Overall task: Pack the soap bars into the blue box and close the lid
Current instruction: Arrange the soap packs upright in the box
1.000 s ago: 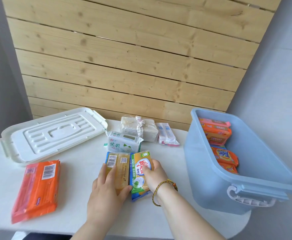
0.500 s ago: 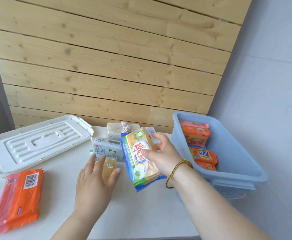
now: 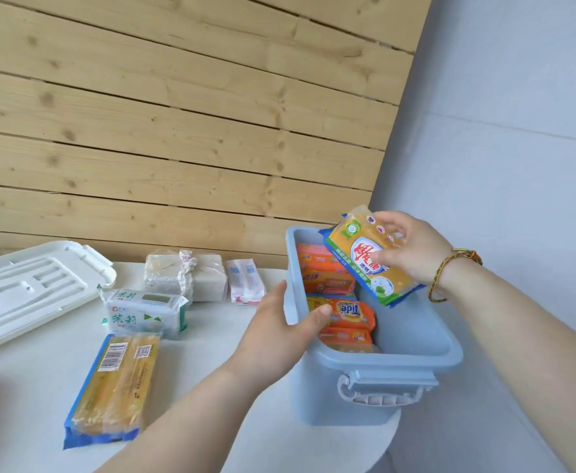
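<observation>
**Soap pack held over the open box**

The white lid [image 3: 30, 288] lies far left on the surface [image 3: 211, 356], with a long yellow soap bar [image 3: 116, 387] flat beside my left arm. My left hand [image 3: 279, 332] grips the blue box [image 3: 382, 361] by its left rim, thumb inside. Orange soap packs [image 3: 351, 314] lie within. My right hand [image 3: 412, 247] clasps a red-lettered soap pack [image 3: 365, 261], tilted above the box's far end.

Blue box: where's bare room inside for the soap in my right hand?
In the blue box, bare room lies along the right wall, beside the orange packs and Tide packs. The left side is crowded; the left hand grips that rim. The right hand holds the yellow soap pack.
</observation>
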### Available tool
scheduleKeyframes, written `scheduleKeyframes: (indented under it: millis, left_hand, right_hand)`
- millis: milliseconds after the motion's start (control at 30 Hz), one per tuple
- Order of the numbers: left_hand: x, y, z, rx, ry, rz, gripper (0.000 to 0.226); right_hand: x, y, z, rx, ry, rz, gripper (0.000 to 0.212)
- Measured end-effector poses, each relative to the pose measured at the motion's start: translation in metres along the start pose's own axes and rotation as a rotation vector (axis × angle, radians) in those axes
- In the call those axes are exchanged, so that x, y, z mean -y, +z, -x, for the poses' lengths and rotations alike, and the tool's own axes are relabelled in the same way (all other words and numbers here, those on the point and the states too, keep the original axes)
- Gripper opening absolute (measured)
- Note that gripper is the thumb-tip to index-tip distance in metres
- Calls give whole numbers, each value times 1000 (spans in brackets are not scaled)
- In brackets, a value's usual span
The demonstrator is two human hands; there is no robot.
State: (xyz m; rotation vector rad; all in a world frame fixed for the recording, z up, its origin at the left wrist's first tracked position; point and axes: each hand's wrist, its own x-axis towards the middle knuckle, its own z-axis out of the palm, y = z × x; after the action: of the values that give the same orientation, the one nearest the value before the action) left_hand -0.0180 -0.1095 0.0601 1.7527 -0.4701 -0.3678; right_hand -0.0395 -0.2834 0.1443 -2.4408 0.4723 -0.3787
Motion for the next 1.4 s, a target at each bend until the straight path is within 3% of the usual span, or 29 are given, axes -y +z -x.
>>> scheduleKeyframes:
  millis: [67,167,267,567,867,1067,1400]
  left_hand:
    - [-2,8,-10,52,-21,64,32]
    - [4,14,-23,95,-26,137,39]
    - [6,15,-24,113,-25,185,45]
    - [11,16,-21,108,-22,259,53]
    - [15,17,-22,90,-14,246,66]
    - [13,19,-21,95,-26,281,70]
    - [7,18,-19,116,-63,231,51]
  right_hand:
    - [-11,7,-10,119,-27,199,62]
    - [-20,29,-21,343,-77,443,64]
    - [-24,50,-30,446,-118,476,60]
    - [-31,64,-49,378,-218,529,58]
    - [-34,67,-64,297,-414,842,55]
    - [-37,67,-63,400,-321,785,60]
    - [-40,67,-63,421,-299,733,62]
